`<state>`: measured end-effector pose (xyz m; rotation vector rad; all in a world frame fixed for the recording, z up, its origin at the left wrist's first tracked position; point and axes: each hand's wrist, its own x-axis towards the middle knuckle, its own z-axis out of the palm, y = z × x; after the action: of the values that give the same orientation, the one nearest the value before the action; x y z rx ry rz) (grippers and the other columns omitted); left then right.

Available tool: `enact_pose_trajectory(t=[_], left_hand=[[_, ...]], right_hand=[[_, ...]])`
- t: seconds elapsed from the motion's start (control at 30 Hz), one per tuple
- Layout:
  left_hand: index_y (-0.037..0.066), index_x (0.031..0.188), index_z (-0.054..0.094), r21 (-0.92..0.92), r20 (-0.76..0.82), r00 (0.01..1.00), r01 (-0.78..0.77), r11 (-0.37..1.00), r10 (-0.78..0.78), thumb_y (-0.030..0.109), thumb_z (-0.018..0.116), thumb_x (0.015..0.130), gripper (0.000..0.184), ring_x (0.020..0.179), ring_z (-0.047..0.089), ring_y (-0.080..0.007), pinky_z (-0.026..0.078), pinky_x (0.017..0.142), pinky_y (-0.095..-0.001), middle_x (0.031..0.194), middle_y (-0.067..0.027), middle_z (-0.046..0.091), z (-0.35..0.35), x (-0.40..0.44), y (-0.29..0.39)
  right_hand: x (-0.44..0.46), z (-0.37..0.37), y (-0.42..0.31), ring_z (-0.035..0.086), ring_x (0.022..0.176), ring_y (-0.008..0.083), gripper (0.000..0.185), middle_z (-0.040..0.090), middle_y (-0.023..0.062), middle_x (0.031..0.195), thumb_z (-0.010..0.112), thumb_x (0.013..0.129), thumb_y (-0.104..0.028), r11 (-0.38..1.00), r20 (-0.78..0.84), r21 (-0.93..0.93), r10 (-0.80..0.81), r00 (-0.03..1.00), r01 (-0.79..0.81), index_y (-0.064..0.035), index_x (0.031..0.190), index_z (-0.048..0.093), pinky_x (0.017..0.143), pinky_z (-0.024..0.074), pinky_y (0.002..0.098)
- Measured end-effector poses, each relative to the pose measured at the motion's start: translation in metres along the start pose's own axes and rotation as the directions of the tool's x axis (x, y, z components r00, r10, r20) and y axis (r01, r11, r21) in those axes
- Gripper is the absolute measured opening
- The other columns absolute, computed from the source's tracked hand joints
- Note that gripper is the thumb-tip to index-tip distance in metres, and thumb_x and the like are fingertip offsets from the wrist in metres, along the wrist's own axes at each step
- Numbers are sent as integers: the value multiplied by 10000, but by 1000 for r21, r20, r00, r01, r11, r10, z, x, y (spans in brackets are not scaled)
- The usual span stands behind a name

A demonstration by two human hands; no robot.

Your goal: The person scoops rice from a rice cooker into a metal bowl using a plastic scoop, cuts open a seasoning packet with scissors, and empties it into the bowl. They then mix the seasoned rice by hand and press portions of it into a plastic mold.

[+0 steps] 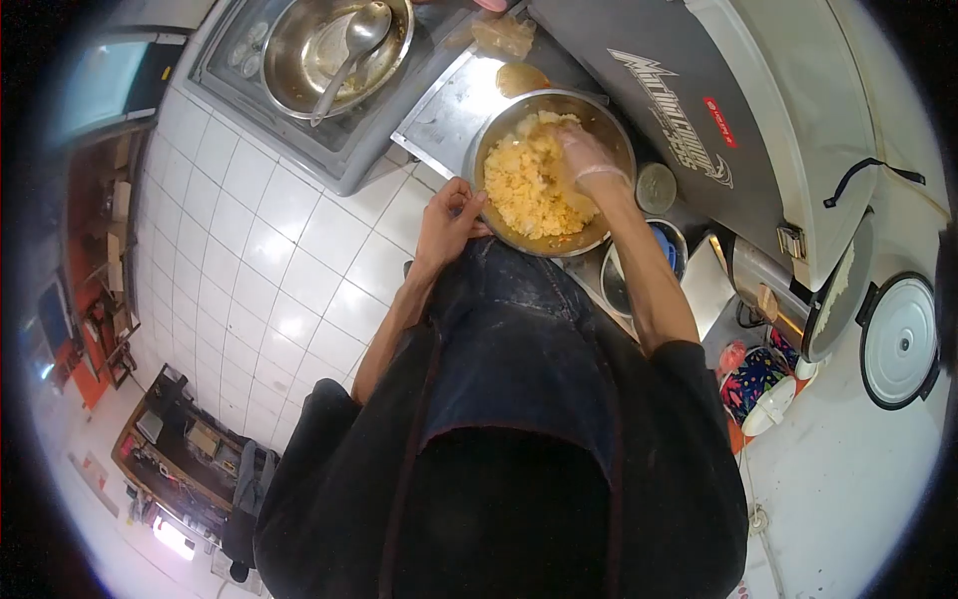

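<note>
A wide metal bowl holds a heap of crumbly yellow food, lumpy like mash; its exact kind I cannot tell. My left hand is closed on the bowl's near-left rim, thumb and fingers pinching the edge. Inside the bowl on the right is my right hand, in a clear plastic glove, pressed against the yellow food. Its fingertips are blurred and partly hidden in the food, so their closing does not show.
At upper left, a second metal bowl with a large spoon rests on a grey-framed surface. A metal tray lies beside the food bowl. On the right are a grey printed panel, a jar and a white round lid.
</note>
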<state>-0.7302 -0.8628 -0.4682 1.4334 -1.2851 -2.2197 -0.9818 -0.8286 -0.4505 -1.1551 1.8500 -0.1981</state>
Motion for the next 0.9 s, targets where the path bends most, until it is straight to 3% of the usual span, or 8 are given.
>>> enact_pose_trajectory(t=[0.23, 0.33, 0.4, 0.5, 0.6, 0.77, 0.83, 0.9], left_hand=[[7, 926, 520, -24, -22, 999, -26, 999, 25, 179, 619, 994, 209, 660, 653, -116, 594, 576, -228, 800, -65, 613, 3, 0, 0], [6, 902, 527, -12, -34, 999, -32, 999, 32, 193, 633, 988, 232, 655, 654, -117, 584, 570, -229, 805, -67, 618, 2, -1, -4], [3, 891, 530, 18, -10, 1000, -13, 1000, 14, 197, 636, 987, 242, 652, 656, -119, 583, 575, -232, 793, -63, 616, -2, 1, -5], [3, 865, 535, 23, 25, 999, 21, 1000, -21, 205, 644, 984, 259, 644, 661, -124, 581, 583, -239, 784, -67, 630, -8, 3, -11], [-2, 888, 569, 27, 114, 992, 53, 998, -56, 211, 662, 973, 248, 665, 671, -129, 583, 609, -249, 809, -83, 663, -13, 5, -22], [-41, 1110, 621, 69, 296, 948, 103, 992, -119, 240, 695, 952, 331, 743, 702, -177, 588, 684, -267, 899, -126, 702, -10, -5, -16], [-53, 1175, 620, 167, 356, 910, 163, 972, -213, 217, 708, 939, 368, 785, 688, -146, 582, 730, -274, 897, -112, 710, -13, 0, -15], [-55, 1154, 609, 214, 232, 959, 116, 970, -166, 210, 693, 949, 346, 775, 689, -151, 584, 705, -275, 891, -119, 711, -11, 2, 0]], right_hand=[[-6, 42, -10, 565, 1192, 436, 502, 566, 282, 1296, 642, 905, -272, 820, -72, -561, -180, 981, 110, -140, 1376, 529, 1040, 475, 426], [21, 12, 18, 563, 1200, 434, 476, 576, 271, 1289, 642, 887, -194, 962, -168, -223, -197, 966, 158, -133, 1350, 553, 1045, 471, 437], [12, -5, 10, 514, 1267, 440, 528, 506, 260, 1389, 647, 887, -217, 998, 1, -62, 4, 1000, -4, -164, 1396, 521, 1063, 453, 456], [-48, 7, -26, 426, 1345, 462, 700, 296, 270, 1551, 638, 885, -191, 891, -30, -442, 96, 995, -99, -251, 1522, 353, 1107, 402, 499], [-53, 56, 0, 461, 1307, 461, 848, 320, 266, 1529, 704, 838, -182, 852, -201, -463, 167, 965, -244, -329, 1550, 268, 1066, 440, 487], [-14, 43, 33, 532, 1246, 415, 886, 385, 268, 1493, 661, 810, -56, 963, -78, -199, 168, 983, -181, -294, 1558, 249, 1056, 451, 457], [-6, 24, 25, 548, 1232, 395, 832, 476, 277, 1414, 646, 812, -46, 995, -159, -99, -30, 987, 14, -196, 1542, 277, 1041, 461, 448], [-27, 8, 5, 538, 1239, 413, 805, 505, 293, 1373, 651, 823, -75, 994, -223, -85, 49, 974, -69, -146, 1534, 281, 1044, 455, 449]])
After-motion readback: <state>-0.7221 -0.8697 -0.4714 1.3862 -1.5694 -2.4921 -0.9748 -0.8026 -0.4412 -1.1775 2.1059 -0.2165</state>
